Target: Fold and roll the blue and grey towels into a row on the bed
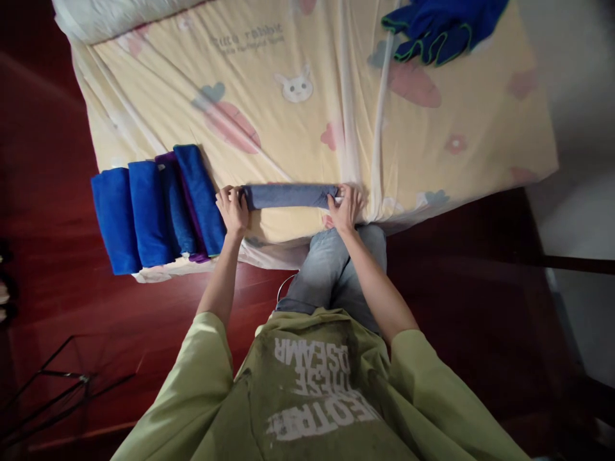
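Observation:
A grey-blue towel (290, 196), folded or rolled into a long narrow strip, lies crosswise near the front edge of the bed. My left hand (234, 208) grips its left end, fingers curled over the far side and thumb on the near side. At the opposite end my right hand (346, 205) holds it the same way, beside a small white patch that may be a label. Just left of my left hand lies a row of several folded towels, among them a blue towel (199, 192) and a purple one (189, 202) partly hidden between its neighbours.
The bed has a yellow sheet (288, 137) with carrot and rabbit prints. A crumpled blue cloth (444, 29) with green edging lies at the far right. A white pillow-like bundle (120, 16) is at the far left. A thin black metal frame (72, 378) stands on the red floor (43, 282).

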The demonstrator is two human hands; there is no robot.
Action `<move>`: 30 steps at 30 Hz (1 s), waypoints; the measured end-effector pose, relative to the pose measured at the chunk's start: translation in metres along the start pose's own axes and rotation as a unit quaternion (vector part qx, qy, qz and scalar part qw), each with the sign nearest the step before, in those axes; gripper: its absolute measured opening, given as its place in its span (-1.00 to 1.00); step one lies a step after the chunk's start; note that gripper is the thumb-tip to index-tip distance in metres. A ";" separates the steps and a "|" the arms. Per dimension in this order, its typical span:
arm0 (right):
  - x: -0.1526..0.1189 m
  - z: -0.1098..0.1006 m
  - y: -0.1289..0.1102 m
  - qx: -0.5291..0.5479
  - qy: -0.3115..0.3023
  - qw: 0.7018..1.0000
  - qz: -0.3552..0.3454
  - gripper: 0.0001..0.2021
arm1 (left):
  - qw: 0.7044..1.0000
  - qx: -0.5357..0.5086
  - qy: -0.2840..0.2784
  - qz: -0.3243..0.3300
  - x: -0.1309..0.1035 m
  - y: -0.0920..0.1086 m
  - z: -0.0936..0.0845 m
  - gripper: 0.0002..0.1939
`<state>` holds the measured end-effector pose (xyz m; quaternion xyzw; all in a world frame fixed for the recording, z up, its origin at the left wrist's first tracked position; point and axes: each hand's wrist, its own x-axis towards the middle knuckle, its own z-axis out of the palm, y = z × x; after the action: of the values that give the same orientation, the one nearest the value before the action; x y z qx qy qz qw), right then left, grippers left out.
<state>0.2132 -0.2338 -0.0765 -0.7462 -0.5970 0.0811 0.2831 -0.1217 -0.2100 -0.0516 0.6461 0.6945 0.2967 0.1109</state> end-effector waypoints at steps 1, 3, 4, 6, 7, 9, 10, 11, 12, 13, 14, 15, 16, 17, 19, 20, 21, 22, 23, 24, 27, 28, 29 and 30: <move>-0.002 -0.005 -0.004 -0.013 -0.005 1.000 -0.021 -0.64 | 0.999 0.002 -0.025 0.034 -0.002 0.001 -0.004 -0.69; -0.005 -0.013 -0.010 -0.020 -0.043 0.996 -0.080 -0.67 | 0.991 0.003 -0.091 0.103 -0.004 0.002 -0.013 -0.66; -0.006 -0.017 -0.011 -0.018 -0.069 0.991 -0.111 -0.67 | 0.984 0.006 -0.120 0.130 -0.004 0.002 -0.017 -0.66; -0.007 -0.022 -0.010 -0.017 -0.110 0.981 -0.158 -0.65 | 0.973 0.017 -0.160 0.163 -0.003 0.000 -0.024 -0.62; -0.006 -0.024 -0.008 -0.020 -0.120 0.977 -0.173 -0.65 | 0.970 0.022 -0.172 0.171 -0.002 0.000 -0.026 -0.58; -0.005 -0.027 -0.005 -0.032 -0.128 0.972 -0.197 -0.61 | 0.965 0.031 -0.187 0.180 0.001 -0.002 -0.027 -0.54; -0.003 -0.028 -0.004 -0.040 -0.132 0.968 -0.208 -0.59 | 0.964 0.036 -0.191 0.183 0.004 -0.003 -0.027 -0.55; -0.001 -0.030 -0.004 -0.050 -0.136 0.965 -0.217 -0.59 | 0.962 0.040 -0.193 0.187 0.007 -0.003 -0.026 -0.57; 0.001 -0.031 -0.005 -0.063 -0.140 0.962 -0.224 -0.61 | 0.961 0.044 -0.195 0.191 0.011 -0.003 -0.025 -0.60; 0.004 -0.033 -0.006 -0.078 -0.143 0.960 -0.229 -0.64 | 0.960 0.048 -0.196 0.195 0.014 -0.003 -0.024 -0.62; 0.007 -0.035 -0.008 -0.094 -0.146 0.957 -0.234 -0.68 | 0.959 0.052 -0.197 0.199 0.018 -0.002 -0.025 -0.63; 0.012 -0.037 -0.011 -0.109 -0.147 0.953 -0.240 -0.71 | 0.957 0.054 -0.197 0.205 0.020 -0.002 -0.028 -0.64; 0.017 -0.040 -0.014 -0.125 -0.149 0.949 -0.249 -0.73 | 0.955 0.055 -0.198 0.212 0.021 -0.001 -0.032 -0.65; 0.024 -0.043 -0.017 -0.138 -0.150 0.944 -0.258 -0.75 | 0.954 0.055 -0.197 0.220 0.021 -0.001 -0.038 -0.65; 0.041 -0.048 -0.027 -0.160 -0.150 0.936 -0.277 -0.77 | 0.951 0.052 -0.192 0.237 0.011 -0.001 -0.055 -0.65; 0.052 -0.049 -0.034 -0.167 -0.148 0.932 -0.286 -0.77 | 0.950 0.050 -0.190 0.245 0.002 -0.001 -0.065 -0.64; 0.063 -0.049 -0.044 -0.170 -0.147 0.929 -0.294 -0.78 | 0.949 0.049 -0.188 0.250 -0.011 -0.002 -0.076 -0.64; 0.074 -0.047 -0.055 -0.168 -0.146 0.926 -0.304 -0.78 | 0.947 0.049 -0.188 0.254 -0.026 -0.004 -0.086 -0.62; 0.085 -0.043 -0.070 -0.161 -0.147 0.923 -0.317 -0.78 | 0.948 0.048 -0.189 0.253 -0.044 -0.006 -0.095 -0.61; 0.095 -0.036 -0.088 -0.149 -0.150 0.920 -0.331 -0.78 | 0.949 0.045 -0.189 0.249 -0.063 -0.008 -0.103 -0.59; 0.112 -0.001 -0.161 -0.103 -0.174 0.901 -0.384 -0.74 | 0.959 0.028 -0.189 0.212 -0.119 -0.017 -0.117 -0.55; 0.113 0.014 -0.189 -0.088 -0.186 0.891 -0.404 -0.73 | 0.964 0.026 -0.181 0.191 -0.134 -0.021 -0.119 -0.53; 0.111 0.030 -0.219 -0.074 -0.199 0.880 -0.426 -0.71 | 0.971 0.026 -0.170 0.166 -0.147 -0.026 -0.121 -0.51; 0.108 0.046 -0.248 -0.062 -0.213 0.866 -0.449 -0.69 | 0.978 0.027 -0.153 0.141 -0.156 -0.031 -0.124 -0.50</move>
<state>0.0119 -0.0866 0.0378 -0.3785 -0.9169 0.0653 0.1081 -0.1923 -0.3931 -0.0059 0.7782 0.5788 0.1882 0.1549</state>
